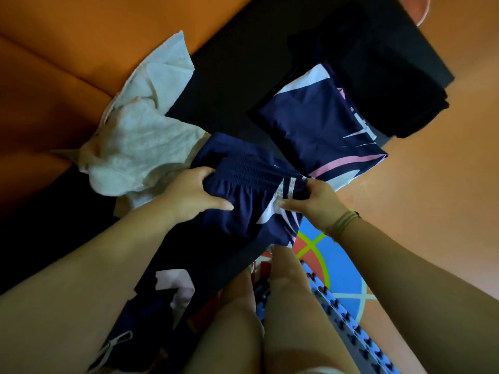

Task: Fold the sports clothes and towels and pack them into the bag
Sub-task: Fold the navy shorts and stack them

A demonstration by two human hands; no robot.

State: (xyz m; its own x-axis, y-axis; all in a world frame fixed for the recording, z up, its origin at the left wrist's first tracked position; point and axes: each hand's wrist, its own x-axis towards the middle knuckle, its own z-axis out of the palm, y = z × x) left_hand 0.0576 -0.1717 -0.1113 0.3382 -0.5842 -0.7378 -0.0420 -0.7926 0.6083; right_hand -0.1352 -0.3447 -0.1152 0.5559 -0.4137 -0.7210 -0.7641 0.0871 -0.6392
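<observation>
Navy sports shorts (251, 174) with white side stripes lie in the middle of the head view, over a black cloth (229, 85). My left hand (194, 193) grips the waistband's left end. My right hand (313, 203) pinches the striped right end. A folded navy shirt (318, 125) with pink and white marks lies just beyond. Behind it sits a folded black garment (383, 76). A crumpled white towel (143, 147) lies to the left, touching the shorts. I cannot tell which dark shape, if any, is the bag.
Everything rests on an orange couch (67, 63). My bare knees (270, 306) are below the shorts. A colourful foam play mat (332, 268) covers the floor at lower right. More navy fabric (140, 325) with a white patch hangs at lower left.
</observation>
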